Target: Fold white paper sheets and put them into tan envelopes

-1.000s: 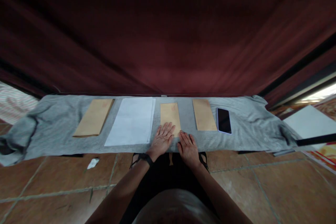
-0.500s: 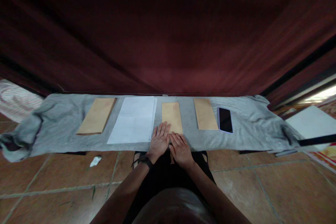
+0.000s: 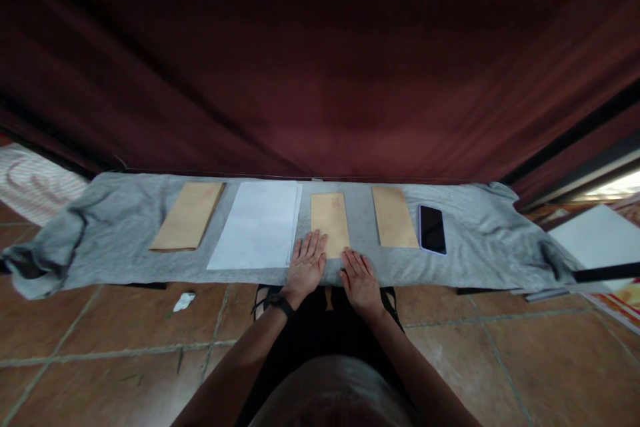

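My left hand (image 3: 307, 265) lies flat and open on the grey cloth (image 3: 110, 227), fingertips on the near left corner of the middle brown envelope (image 3: 329, 218). My right hand (image 3: 359, 276) rests flat and open beside it, just below that envelope's near right corner. A black band circles my left wrist. Left of the hands a stack of white paper (image 3: 259, 223) lies on the cloth. Neither hand holds anything.
On the cloth also lie a brown envelope (image 3: 189, 215) at the left, another brown envelope (image 3: 395, 216) at the right and a dark phone (image 3: 433, 229). A dark red curtain (image 3: 320, 60) hangs behind. A white scrap (image 3: 183, 301) lies on the tiled floor; a white board (image 3: 597, 240) sits far right.
Half a second ago my hands were pressed together at the envelope's near edge. Now they have spread apart, the right hand sliding rightward. The view has shifted slightly.
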The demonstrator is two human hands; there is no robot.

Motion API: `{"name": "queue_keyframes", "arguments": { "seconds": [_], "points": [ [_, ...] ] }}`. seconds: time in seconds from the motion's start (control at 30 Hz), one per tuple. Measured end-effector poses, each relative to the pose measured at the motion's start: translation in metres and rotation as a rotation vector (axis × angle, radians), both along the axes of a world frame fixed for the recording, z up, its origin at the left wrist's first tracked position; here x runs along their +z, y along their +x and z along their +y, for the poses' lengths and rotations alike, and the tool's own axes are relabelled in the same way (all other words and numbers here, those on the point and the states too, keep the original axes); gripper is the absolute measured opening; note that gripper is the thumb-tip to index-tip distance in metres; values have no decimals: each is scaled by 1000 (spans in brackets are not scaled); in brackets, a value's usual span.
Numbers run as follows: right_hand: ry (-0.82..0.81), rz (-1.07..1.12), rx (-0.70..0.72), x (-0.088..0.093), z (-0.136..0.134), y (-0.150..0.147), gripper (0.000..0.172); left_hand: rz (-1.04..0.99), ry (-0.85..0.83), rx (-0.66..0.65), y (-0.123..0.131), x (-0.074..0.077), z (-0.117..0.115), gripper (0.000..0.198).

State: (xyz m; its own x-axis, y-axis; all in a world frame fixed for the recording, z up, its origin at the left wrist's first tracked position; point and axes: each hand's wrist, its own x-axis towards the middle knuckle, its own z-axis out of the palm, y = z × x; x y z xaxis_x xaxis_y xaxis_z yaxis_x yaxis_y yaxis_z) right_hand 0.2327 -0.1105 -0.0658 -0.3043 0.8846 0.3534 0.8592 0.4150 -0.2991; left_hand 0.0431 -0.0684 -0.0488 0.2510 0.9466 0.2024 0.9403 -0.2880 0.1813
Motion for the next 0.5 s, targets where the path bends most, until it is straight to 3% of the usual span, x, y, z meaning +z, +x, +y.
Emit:
{"name": "queue_keyframes", "arguments": {
  "seconds": [0.2, 0.4, 0.5],
  "points": [
    [-13, 9, -51, 4, 0, 4, 51, -24, 6, -7, 0, 0, 0, 54],
    [-46, -2, 82, 8, -2, -22, 51, -30, -6, -18, -1, -1, -1, 53],
    [-44, -11, 52, 7, -3, -26, 50, -60, -5, -16, -1, -3, -1, 53]
  ]
}}
